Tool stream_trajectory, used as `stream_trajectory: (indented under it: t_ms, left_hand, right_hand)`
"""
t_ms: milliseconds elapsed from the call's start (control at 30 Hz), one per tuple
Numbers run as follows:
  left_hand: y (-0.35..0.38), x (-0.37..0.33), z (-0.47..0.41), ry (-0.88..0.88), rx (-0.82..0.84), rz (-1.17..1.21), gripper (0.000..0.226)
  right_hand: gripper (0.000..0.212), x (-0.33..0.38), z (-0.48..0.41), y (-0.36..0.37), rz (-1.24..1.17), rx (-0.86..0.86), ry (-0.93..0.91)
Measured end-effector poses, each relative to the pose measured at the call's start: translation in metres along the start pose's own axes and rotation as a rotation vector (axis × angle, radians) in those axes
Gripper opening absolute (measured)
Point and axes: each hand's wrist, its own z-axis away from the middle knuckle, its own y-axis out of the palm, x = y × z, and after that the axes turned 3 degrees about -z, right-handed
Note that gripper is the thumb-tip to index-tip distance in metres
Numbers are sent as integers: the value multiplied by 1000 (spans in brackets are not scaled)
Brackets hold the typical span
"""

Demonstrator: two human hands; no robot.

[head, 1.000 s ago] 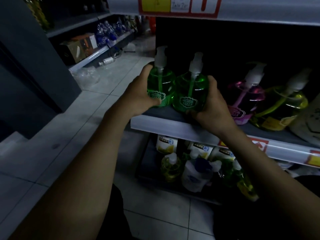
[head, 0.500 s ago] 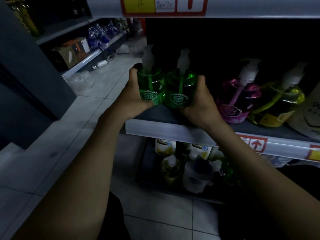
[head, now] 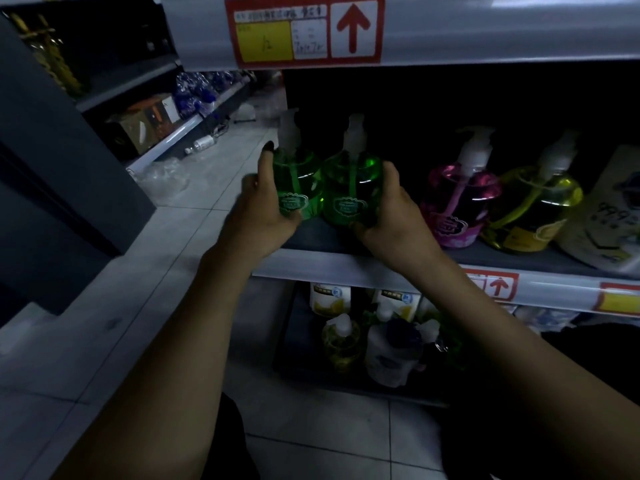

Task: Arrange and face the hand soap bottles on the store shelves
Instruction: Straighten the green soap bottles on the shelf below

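Observation:
Two green hand soap bottles with white pumps stand side by side at the left end of the grey shelf. My left hand grips the left green bottle from its left side, forefinger raised along its shoulder. My right hand grips the right green bottle from its right side. Both labels face outward. To the right on the same shelf stand a pink bottle and a yellow bottle, apart from my hands.
A white pouch leans at the shelf's far right. The lower shelf holds several yellow, white and green soap bottles. Above hangs a shelf edge with a red arrow price tag. The tiled aisle floor lies left, with another shelf unit beyond.
Both hands have pushed the two green bottles further back onto the shelf and set them down. The camera has moved closer and tilted up.

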Motion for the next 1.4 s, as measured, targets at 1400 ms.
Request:
stream_trajectory:
  t_ms: [1400]
  left_hand:
    - [161,-254,55,356,343,654,45]
  right_hand:
    - [65,-103,124,-243,-90,-437,146]
